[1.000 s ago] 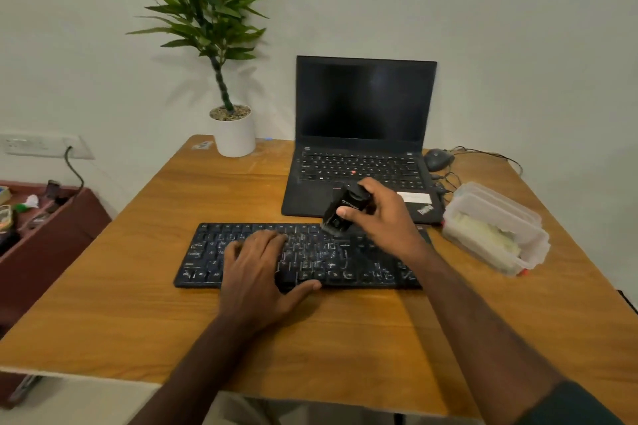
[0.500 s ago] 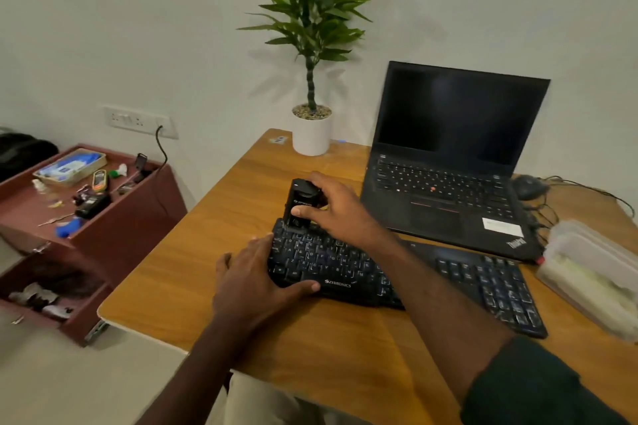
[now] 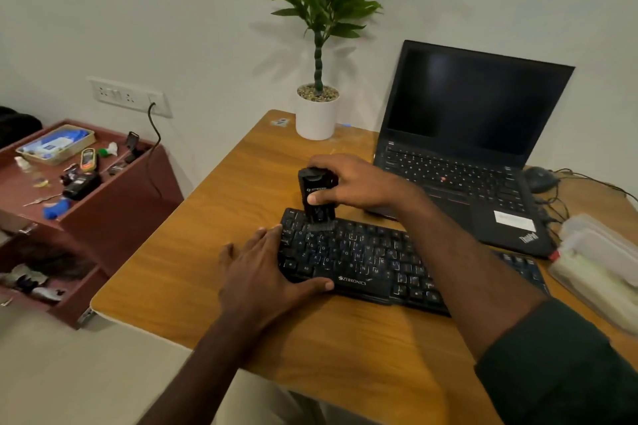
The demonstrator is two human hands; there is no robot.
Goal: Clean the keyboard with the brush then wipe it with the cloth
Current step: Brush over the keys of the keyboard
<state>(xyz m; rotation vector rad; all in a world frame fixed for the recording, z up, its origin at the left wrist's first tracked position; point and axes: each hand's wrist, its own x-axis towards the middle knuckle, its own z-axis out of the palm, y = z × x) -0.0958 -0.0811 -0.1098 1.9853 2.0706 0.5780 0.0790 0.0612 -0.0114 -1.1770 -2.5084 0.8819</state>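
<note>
Nearest us, our left hand (image 3: 266,272) lies flat, fingers straight, pressing the keyboard's (image 3: 362,259) left end near the table's (image 3: 179,252) left edge, while beyond it our right hand (image 3: 355,183) grips the black brush (image 3: 317,195) upright, bristles touching the keyboard's far-left keys.

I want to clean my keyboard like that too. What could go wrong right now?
The black brush block is on the far left corner of the black keyboard, so dust may just fall onto the wooden table. The left hand steadies only that end; hard strokes might swing the other end toward the open black laptop close behind.
</note>
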